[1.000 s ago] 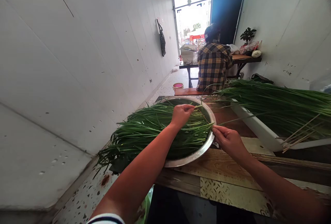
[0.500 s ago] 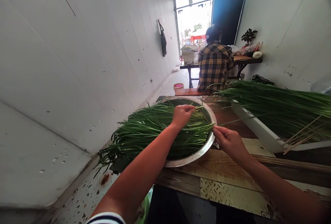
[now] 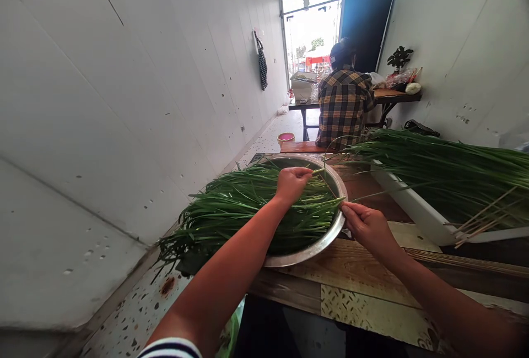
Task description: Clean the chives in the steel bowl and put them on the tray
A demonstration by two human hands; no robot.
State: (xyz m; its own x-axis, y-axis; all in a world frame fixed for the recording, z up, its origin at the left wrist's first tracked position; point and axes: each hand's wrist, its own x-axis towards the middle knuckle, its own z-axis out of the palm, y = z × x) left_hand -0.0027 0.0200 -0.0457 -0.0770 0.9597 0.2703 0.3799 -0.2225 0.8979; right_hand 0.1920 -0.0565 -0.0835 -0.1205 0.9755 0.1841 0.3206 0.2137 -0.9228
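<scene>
A wide metal basin on the table holds a heap of long green garlic chives, their leaves hanging over its left side. Above the heap, my left hand is closed in a pinch on a pale chive stem. My right hand is at the basin's right rim, thumb and finger pressed together. Pale chive ends meet its fingertips, and a thin brown skewer seems to run from them toward my left hand. The pinched end is hidden.
More chives lie in a white box on the right, with bamboo skewers at its corner. Further skewers lie along the table. Ahead, a person in a plaid shirt sits with their back to me.
Both hands keep nearly the same place and grip. A thin leaf by my left hand, straighter before, now arches over to the right. The view has shifted very slightly.
</scene>
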